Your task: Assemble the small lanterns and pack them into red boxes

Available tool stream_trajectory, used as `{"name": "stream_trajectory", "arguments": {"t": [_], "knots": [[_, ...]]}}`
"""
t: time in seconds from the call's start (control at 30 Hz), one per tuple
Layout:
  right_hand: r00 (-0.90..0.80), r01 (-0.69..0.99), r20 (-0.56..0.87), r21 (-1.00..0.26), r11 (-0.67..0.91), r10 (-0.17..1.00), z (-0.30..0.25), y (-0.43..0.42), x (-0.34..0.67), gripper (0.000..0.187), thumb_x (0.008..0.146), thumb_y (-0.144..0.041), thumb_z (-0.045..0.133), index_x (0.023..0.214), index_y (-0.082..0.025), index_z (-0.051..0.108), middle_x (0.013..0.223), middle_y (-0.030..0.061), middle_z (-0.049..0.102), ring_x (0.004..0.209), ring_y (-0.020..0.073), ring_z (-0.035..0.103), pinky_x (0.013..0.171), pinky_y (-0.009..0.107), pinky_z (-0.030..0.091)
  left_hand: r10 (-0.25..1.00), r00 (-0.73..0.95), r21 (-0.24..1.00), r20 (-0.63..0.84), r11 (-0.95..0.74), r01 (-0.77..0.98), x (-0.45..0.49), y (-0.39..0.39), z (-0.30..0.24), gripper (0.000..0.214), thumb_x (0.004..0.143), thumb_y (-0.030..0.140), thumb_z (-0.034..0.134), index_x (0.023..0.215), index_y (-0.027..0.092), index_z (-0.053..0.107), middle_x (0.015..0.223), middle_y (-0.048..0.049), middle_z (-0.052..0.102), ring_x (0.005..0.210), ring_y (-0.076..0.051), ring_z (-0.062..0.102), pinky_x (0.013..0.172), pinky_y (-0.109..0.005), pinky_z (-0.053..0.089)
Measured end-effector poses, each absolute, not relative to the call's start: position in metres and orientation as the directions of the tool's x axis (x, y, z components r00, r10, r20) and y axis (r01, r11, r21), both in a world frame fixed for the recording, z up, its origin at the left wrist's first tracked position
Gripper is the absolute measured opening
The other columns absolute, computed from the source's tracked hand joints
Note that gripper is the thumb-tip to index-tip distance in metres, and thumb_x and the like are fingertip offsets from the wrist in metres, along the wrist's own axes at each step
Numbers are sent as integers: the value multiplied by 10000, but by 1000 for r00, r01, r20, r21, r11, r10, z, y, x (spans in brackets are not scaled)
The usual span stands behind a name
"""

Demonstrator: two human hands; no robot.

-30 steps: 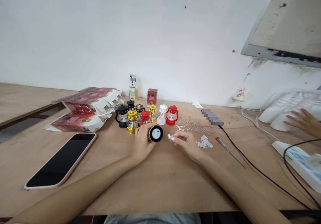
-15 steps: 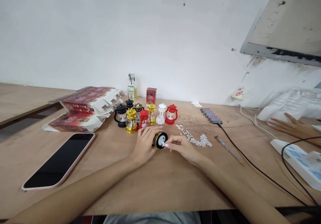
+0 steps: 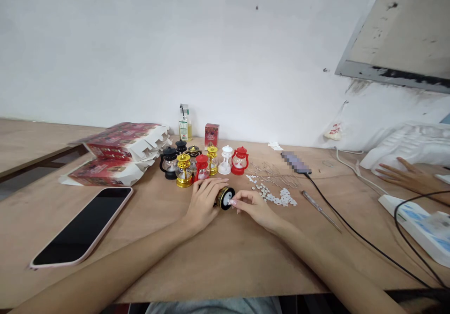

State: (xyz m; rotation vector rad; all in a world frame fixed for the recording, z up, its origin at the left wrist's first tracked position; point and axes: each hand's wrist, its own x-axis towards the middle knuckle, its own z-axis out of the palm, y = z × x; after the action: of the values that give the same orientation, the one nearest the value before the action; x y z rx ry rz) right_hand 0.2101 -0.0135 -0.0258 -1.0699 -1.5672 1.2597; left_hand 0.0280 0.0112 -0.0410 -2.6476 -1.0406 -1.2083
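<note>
A small black-and-gold lantern (image 3: 225,198) lies on its side on the table, its round base with a white centre turned toward my right hand. My left hand (image 3: 205,200) is closed around its body and hides most of it. With thumb and forefinger, my right hand (image 3: 252,206) pinches a small white plastic tab (image 3: 230,202) against the base. Just behind stand several mini lanterns, among them a red lantern (image 3: 240,160), a white lantern (image 3: 225,160), a gold lantern (image 3: 183,170) and a black lantern (image 3: 170,162). Small white pieces (image 3: 284,198) and button cells (image 3: 262,191) are scattered right of my right hand.
Wire handles (image 3: 273,174) and a screwdriver (image 3: 320,210) lie to the right, near a cabled phone (image 3: 296,162) and a power strip (image 3: 418,227). Red cartons (image 3: 121,140) and a large phone (image 3: 84,227) occupy the left. Another person's hand (image 3: 404,175) rests at far right.
My right fingertips have shifted very slightly at the lantern's base, with the white tab still between them. My left hand keeps its hold on the lantern. Nothing else has visibly moved.
</note>
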Motion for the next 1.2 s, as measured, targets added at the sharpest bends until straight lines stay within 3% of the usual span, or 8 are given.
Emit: {"name": "stream_trajectory", "arguments": {"t": [0.13,0.3,0.63,0.93,1.2], "knots": [[-285,101,144,-979,179,948,-30,-13,209,370,683,-526,691,673,-167,603,584,-33,549,547,96,469,556,236,360,564,441,244,698,-766,595,29,11,-41,315,776,91,524,1075,187,523,1149,-67,650,1072,-224,563,877,-371,331],[-227,46,154,-985,168,962,-37,-12,205,406,603,-507,763,634,-184,520,545,-52,532,512,84,429,508,223,312,557,449,238,699,-773,587,30,10,-41,334,767,78,517,1083,188,515,1153,-66,648,1068,-223,562,881,-367,331],[-188,7,141,-989,144,972,-43,-15,201,429,610,-525,752,624,-200,473,522,-58,541,468,86,487,480,224,381,557,470,222,684,-773,594,29,8,-40,343,786,97,495,1109,207,531,1157,-71,649,1072,-234,556,896,-384,337],[-169,-59,157,-987,149,973,-52,-12,199,425,602,-465,779,603,-198,448,481,-71,523,421,71,448,436,205,346,465,499,108,732,-801,588,29,6,-43,455,766,58,458,1193,204,515,1165,-75,654,1089,-234,549,903,-390,314],[-165,-34,193,-981,190,967,-48,-14,200,424,600,-484,771,594,-202,454,476,-67,514,416,74,436,424,207,333,531,489,183,693,-785,592,30,5,-41,384,780,108,484,1149,206,529,1142,-80,655,1057,-239,555,893,-389,312]]}}
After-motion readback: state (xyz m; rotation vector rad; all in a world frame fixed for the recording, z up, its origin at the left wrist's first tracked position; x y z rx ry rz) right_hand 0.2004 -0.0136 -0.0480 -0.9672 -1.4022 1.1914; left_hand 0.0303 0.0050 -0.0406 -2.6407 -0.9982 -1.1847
